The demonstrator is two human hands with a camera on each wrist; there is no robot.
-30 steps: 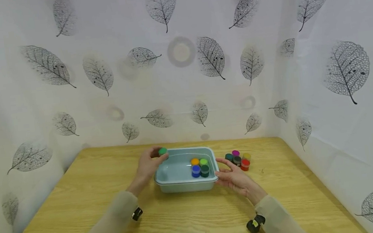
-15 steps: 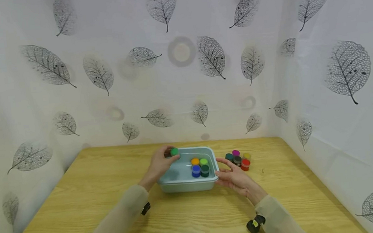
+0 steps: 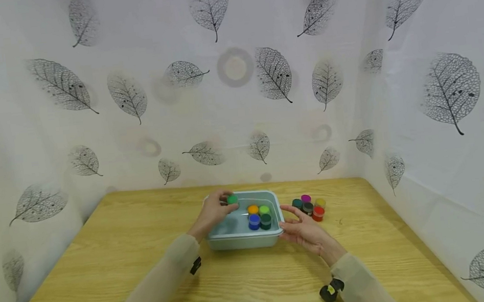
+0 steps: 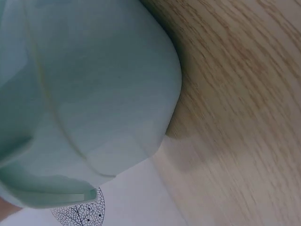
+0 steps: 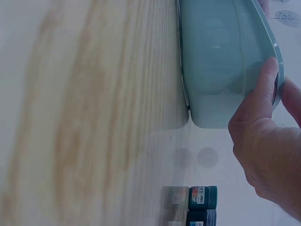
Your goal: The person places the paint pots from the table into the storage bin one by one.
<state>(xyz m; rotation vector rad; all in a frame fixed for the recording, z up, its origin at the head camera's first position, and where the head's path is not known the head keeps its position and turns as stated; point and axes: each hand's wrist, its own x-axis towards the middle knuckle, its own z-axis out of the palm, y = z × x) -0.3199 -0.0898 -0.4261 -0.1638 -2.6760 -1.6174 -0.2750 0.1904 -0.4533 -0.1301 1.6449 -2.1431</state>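
My left hand (image 3: 215,213) pinches a small green-lidded paint jar (image 3: 232,199) over the left part of a pale blue-green plastic bin (image 3: 243,242). In the bin's right half stand an orange-lidded jar (image 3: 253,210), a light green one (image 3: 264,210), a blue one (image 3: 254,222) and a dark green one (image 3: 265,222), close together. At the right end, my right hand (image 3: 305,233) grips the bin's rim, with fingers on both sides of it in the right wrist view. The left wrist view shows the bin's outer wall (image 4: 108,84); the held jar is hidden there.
Right of the bin, several more paint jars stand grouped on the wooden table (image 3: 144,230), among them a red jar (image 3: 318,213), a magenta one (image 3: 306,198) and a teal one (image 5: 202,197). A leaf-print curtain (image 3: 238,112) hangs behind and at both sides.
My left hand has carried the green jar rightward from the bin's left rim to over its inside, and slightly lower. My right hand has stayed at the rim.
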